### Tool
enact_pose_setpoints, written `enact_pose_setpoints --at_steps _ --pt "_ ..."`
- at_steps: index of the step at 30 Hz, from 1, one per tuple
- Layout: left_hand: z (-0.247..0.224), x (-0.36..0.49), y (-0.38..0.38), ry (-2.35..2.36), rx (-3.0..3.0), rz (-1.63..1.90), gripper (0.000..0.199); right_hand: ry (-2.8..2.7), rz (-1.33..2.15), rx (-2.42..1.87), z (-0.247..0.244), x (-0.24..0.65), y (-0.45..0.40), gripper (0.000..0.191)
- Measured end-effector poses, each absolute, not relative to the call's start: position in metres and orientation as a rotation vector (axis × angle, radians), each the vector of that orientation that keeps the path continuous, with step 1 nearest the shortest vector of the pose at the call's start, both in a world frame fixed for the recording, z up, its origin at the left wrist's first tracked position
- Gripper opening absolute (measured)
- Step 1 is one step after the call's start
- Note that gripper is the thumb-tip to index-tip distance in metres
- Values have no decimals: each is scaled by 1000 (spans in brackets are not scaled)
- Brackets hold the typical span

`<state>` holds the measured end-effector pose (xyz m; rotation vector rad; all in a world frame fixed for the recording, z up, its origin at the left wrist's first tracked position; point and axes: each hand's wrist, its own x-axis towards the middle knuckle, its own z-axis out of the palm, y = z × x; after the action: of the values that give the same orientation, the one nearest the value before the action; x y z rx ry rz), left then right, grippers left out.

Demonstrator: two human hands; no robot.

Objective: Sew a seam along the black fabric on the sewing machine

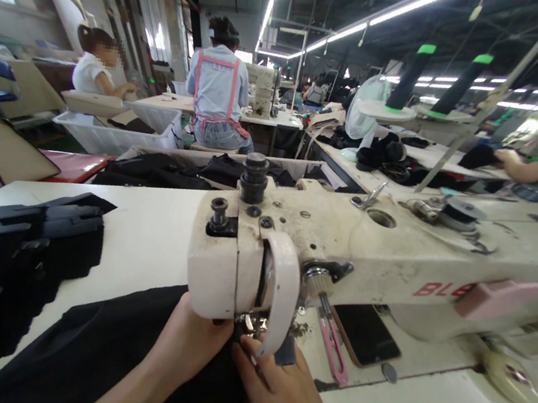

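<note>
A white industrial sewing machine (224, 262) stands in front of me with black fabric (102, 331) spread under its head. At the left of the presser foot (253, 324), my left hand (193, 335) is closed on the fabric; its fingertips are partly hidden behind the machine head. My right hand (282, 385) is just right of the needle area, thumb and fingers pinched on the fabric's edge. A small dark flap (286, 351) shows by the right fingers. The needle itself is hidden.
Stacked dark cloth pieces (18, 258) lie on the left of the table. Pink thread snips (335, 349), a phone (368, 334) and a pink block (500, 297) are on the right. Thread cones (409, 77) stand behind. Co-workers sit ahead, among them a person in an apron (218, 86).
</note>
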<state>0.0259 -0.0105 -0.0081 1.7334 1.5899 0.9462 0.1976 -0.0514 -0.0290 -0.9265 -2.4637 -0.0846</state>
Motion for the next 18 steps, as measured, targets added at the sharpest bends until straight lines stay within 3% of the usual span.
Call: enact_pose_setpoints --at_steps 8,12,16,18 --pt "-4 1 -48 1580 2176 886 19 -2407 3 -865 -36 200 -57 39" --pt "-16 -5 -79 1380 2797 424 59 -2373 165 -891 -29 199 -62 42" --pt "-18 -2 -80 1340 3014 108 43 -2215 428 -980 -21 206 -73 32" --pt "-16 -2 -77 1372 2981 67 49 -2188 497 -1008 -21 209 -79 31"
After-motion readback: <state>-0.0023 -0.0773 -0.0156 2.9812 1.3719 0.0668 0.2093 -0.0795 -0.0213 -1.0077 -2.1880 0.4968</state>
